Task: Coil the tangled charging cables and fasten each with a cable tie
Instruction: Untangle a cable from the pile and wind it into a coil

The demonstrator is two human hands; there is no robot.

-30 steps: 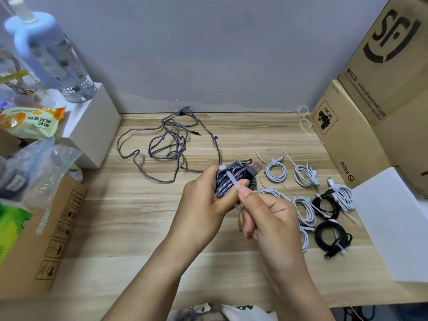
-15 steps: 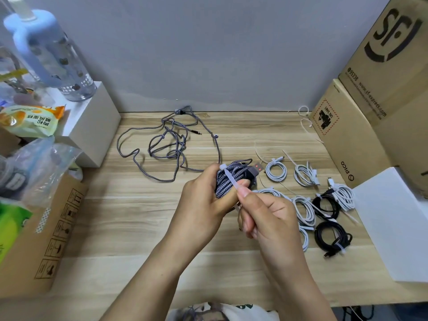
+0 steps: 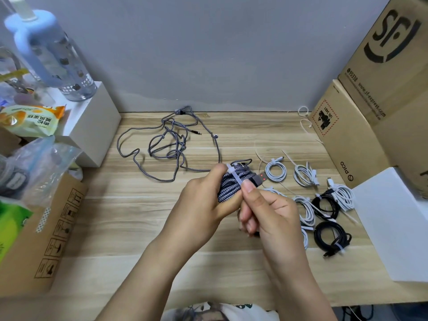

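Observation:
My left hand (image 3: 199,205) grips a coiled grey braided cable (image 3: 229,187) above the middle of the wooden table (image 3: 115,216). A white cable tie (image 3: 234,176) runs across the coil. My right hand (image 3: 268,212) pinches the tie's lower end between thumb and forefinger. The cable's USB plug (image 3: 260,178) sticks out to the right of the coil. A tangled grey braided cable (image 3: 166,144) lies loose at the back of the table. Several tied white coils (image 3: 275,170) and black coils (image 3: 332,237) lie on the right.
Cardboard boxes (image 3: 347,135) stand along the right side, with a white box (image 3: 391,228) in front of them. On the left are a white box (image 3: 92,126) with a water bottle (image 3: 53,54), snack bags and a cardboard box (image 3: 41,239). Spare ties (image 3: 305,126) lie at the back right.
The coil has turned slightly in my left hand, so the USB plug now shows further right. My right hand keeps hold of the tie's end. Both hands stay in place.

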